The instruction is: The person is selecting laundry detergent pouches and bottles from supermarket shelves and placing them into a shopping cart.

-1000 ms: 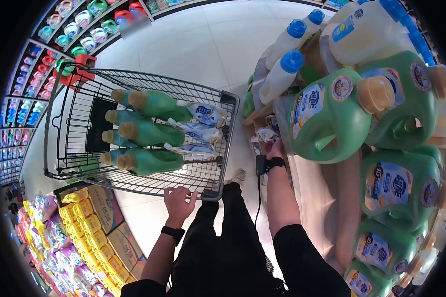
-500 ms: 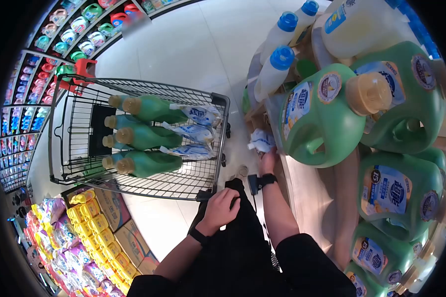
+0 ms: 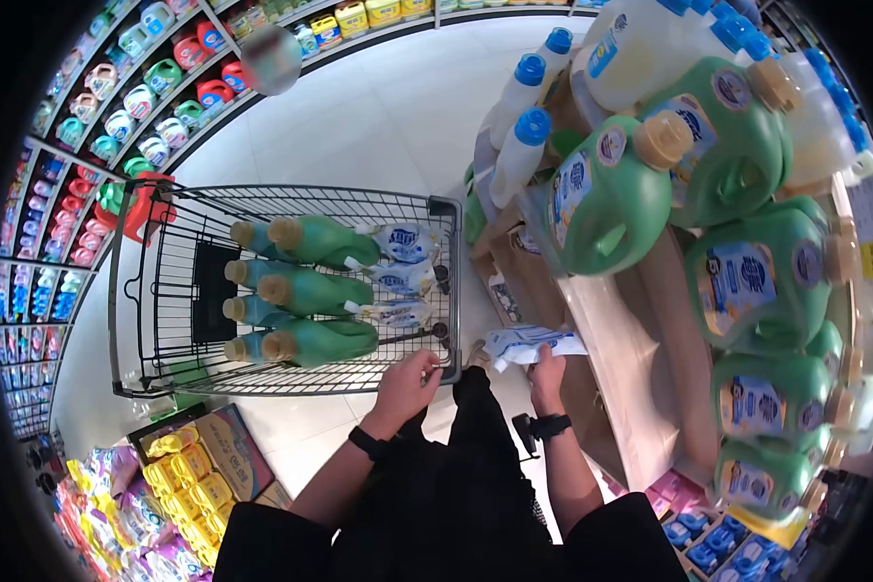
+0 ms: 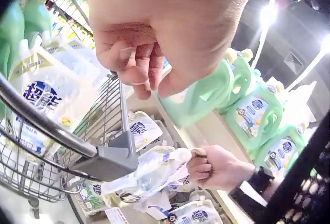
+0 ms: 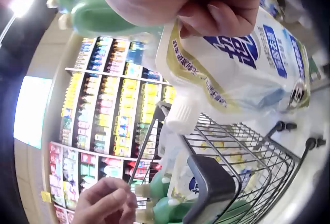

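The person is wearing black short sleeves (image 3: pixel 262 543) and black trousers (image 3: pixel 470 427), lower centre; black bands (image 3: pixel 367 442) are circling behind the left hand (image 3: pixel 407 380) and right hand (image 3: pixel 547 369) (the right band is carrying a small black box (image 3: pixel 526 434)).

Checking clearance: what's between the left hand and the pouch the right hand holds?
The grey corner cap of the cart. The left wrist view shows it below the left hand, with the pouch just beyond.

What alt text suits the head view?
A person's right hand holds a white refill pouch beside a wire shopping cart carrying green bottles and similar pouches; the left hand is at the cart's near rim. Green detergent jugs stand stacked at right.
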`<state>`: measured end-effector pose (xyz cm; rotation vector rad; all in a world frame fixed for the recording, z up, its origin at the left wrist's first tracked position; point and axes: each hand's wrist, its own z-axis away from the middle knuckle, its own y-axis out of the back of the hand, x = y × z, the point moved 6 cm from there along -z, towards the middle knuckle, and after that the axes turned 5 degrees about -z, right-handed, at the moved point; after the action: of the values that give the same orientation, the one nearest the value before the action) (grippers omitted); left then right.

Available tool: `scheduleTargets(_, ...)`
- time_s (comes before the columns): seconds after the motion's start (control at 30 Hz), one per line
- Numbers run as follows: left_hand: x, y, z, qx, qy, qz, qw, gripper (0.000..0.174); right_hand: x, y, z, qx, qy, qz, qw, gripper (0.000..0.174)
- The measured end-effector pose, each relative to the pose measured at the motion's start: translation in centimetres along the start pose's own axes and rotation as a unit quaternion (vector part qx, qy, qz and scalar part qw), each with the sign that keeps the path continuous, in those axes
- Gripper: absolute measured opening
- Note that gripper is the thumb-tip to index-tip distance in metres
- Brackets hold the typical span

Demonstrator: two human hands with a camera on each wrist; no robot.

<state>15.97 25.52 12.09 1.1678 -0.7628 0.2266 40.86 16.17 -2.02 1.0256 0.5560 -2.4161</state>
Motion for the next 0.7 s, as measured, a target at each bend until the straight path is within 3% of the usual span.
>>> scheduleTargets(0.07, 0.4, 2.1, 0.7, -0.014, -0.040, 0.015, 0.999, 0.020, 0.1, 1.1, 3.1, 0.009, 0.110, 0.064, 0.992, 0.018)
scheduleTargets(0.13, 1.1, 2.9, 0.7, -0.054, -0.092, 0.040, 0.994, 0.022, -3.1, 0.4, 7.2, -0.002, 0.129, 0.025, 0.991, 0.018)
scheduleTargets(0.17, 0.7, 2.4, 0.5, -0.114, -0.084, 0.052, 0.989, 0.035, -5.4, -0.7, 9.6, 0.006, 0.123, 0.004, 0.992, 0.018)
scheduleTargets(0.2, 0.4, 2.5, 0.2, -0.118, -0.092, 0.054, 0.987, 0.035, -7.6, -1.8, 11.8, 0.014, 0.117, -0.016, 0.993, 0.018)
scheduleTargets(0.27, 1.3, 2.4, 0.1, -0.136, -0.203, 0.081, 0.966, 0.059, -10.5, -3.2, 15.2, -0.013, 0.137, -0.047, 0.989, 0.016)
scheduleTargets(0.3, 2.2, 2.8, 0.5, -0.182, -0.192, 0.110, 0.958, 0.081, -12.3, -3.9, 17.5, -0.021, 0.135, -0.035, 0.990, 0.017)
scheduleTargets(0.4, 6.5, 4.5, 0.7, -0.138, -0.291, 0.136, 0.937, 0.090, -16.3, -5.5, 23.2, -0.008, 0.166, -0.051, 0.985, 0.021)
scheduleTargets(0.43, 7.4, 4.8, 0.7, -0.144, -0.302, 0.132, 0.933, 0.090, -16.3, -5.4, 24.4, -0.033, 0.139, -0.054, 0.988, 0.032)
scheduleTargets(0.5, 11.2, 6.6, 1.6, -0.139, -0.402, 0.196, 0.884, 0.093, -19.1, -6.9, 27.6, -0.060, 0.164, -0.094, 0.980, 0.029)
scheduleTargets(0.6, 15.6, 9.2, 2.0, -0.107, -0.405, 0.214, 0.882, 0.091, -25.9, -9.1, 31.2, -0.080, 0.191, -0.102, 0.973, 0.025)
scheduleTargets(0.7, 15.5, 9.2, 2.6, -0.106, -0.401, 0.264, 0.871, 0.068, -25.9, -9.2, 31.6, -0.122, 0.178, -0.146, 0.965, 0.022)
